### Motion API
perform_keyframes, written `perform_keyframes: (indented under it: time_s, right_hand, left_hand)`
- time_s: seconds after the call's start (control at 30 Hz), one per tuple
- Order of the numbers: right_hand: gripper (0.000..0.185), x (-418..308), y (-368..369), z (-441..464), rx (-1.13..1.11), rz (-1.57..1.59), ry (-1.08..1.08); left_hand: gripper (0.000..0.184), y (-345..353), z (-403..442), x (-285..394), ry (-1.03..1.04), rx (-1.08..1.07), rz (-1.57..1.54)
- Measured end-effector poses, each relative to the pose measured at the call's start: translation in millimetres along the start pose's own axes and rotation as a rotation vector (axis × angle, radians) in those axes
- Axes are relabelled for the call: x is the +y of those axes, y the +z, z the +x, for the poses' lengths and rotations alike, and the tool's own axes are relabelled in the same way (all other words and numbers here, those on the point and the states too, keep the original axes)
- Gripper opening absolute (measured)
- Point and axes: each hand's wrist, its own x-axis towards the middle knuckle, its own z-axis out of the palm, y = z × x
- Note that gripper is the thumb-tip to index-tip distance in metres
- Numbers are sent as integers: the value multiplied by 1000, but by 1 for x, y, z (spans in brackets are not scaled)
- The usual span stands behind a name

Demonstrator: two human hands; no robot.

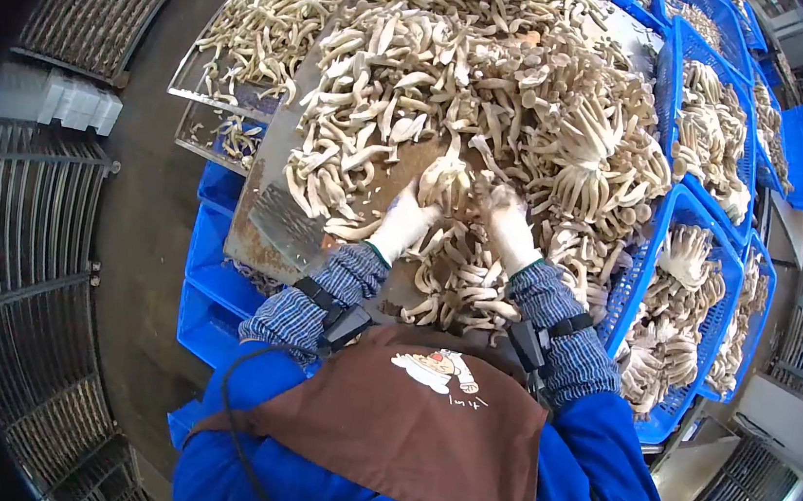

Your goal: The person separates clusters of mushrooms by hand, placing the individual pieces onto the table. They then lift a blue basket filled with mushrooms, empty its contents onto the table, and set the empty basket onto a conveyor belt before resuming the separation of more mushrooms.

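My left hand [408, 224], in a white glove, is closed on a mushroom cluster [445, 179] with pale stems, held just above the worktable [272, 222]. Close by on the right is my right hand [509, 231], also gloved. Its fingers are curled in near the cluster, and their tips look dark and blurred; I cannot make out what is between them. Loose mushrooms [467, 282] lie below and between my hands. A large whole mushroom cluster [588, 153] rests on the heap to the right of my right hand.
A big mushroom heap [393, 49] covers the far side of the table. At the left stands a clear bin [248, 39] of mushrooms. Blue baskets [649, 267] filled with clusters line the right side. Blue crates [213, 319] sit low at the left, near metal racks [37, 222].
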Motion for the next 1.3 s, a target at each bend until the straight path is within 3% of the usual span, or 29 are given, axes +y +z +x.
perform_keyframes:
  time_s: [0.03,0.07,0.13,0.2,0.27,0.33,0.4,0.43,0.47,0.53,0.57,0.67,0.7,0.73,0.77,0.8,0.87,0.93,0.97,1.0,1.07,1.1,1.13,1.23,1.27,1.3]
  right_hand:
    - [31,10,6,5,-92,175,-40]
    - [34,20,9,9,-183,351,-79]
    - [51,23,7,13,-59,20,-355]
    - [60,36,2,16,-49,556,-93]
    - [60,13,-21,10,-235,499,44]
    - [42,25,-6,17,-92,407,15]
    - [42,38,3,29,-42,-200,-296]
    - [45,33,6,34,-44,-107,-218]
    - [45,31,9,33,-44,-106,-218]
    - [48,1,12,14,45,-176,-454]
    - [52,-25,10,-4,20,-360,-460]
    - [46,-11,15,10,-79,-665,-651]
    - [45,-26,11,6,-145,-403,-308]
    - [44,-40,8,2,-202,-138,36]
    - [50,-16,10,17,-67,0,-157]
    - [52,-32,4,15,-105,89,46]
    - [50,-31,9,22,-251,193,-142]
    - [44,-14,30,46,-239,74,-359]
    - [42,-11,25,51,-235,31,-339]
    - [44,-39,22,39,-360,355,-13]
    - [48,-23,26,60,-211,106,29]
    - [52,-6,29,80,-384,186,-131]
    - [54,-32,24,67,-401,-4,-323]
    - [57,-59,31,89,-92,-353,-393]
    - [54,-54,42,110,192,-556,-409]
    - [52,-54,49,134,224,-652,-379]
  left_hand:
    - [73,6,5,-10,20,73,246]
    - [73,9,7,-21,20,71,246]
    - [79,6,-3,-2,95,-61,505]
    - [69,0,25,-57,-37,-45,33]
    - [60,-22,15,-12,-157,-189,-162]
    - [54,-18,21,-27,-112,-206,-178]
    - [57,-4,26,-41,141,-184,240]
    - [65,-9,10,1,9,-129,374]
    - [65,-9,11,-2,9,-129,375]
    - [66,-9,15,-9,228,63,461]
    - [66,-10,20,-9,238,21,366]
    - [63,-13,17,12,166,27,356]
    - [58,-12,18,7,58,-25,-77]
    - [58,-16,21,3,53,-24,-79]
    - [57,-20,26,-1,78,16,-204]
    - [56,-23,31,-2,104,58,-330]
    - [53,-21,35,-6,153,41,-498]
    - [51,-20,43,-18,201,-187,-455]
    - [48,-22,49,-31,146,-212,-475]
    - [50,-38,39,-7,136,-324,-555]
    - [53,-43,48,-23,-163,108,-328]
    - [48,-49,58,-46,8,142,-308]
    - [41,-57,64,-53,-92,171,-120]
    - [39,-74,58,-43,225,258,359]
    - [43,-76,47,-17,287,302,503]
    - [48,-72,52,-28,435,411,617]
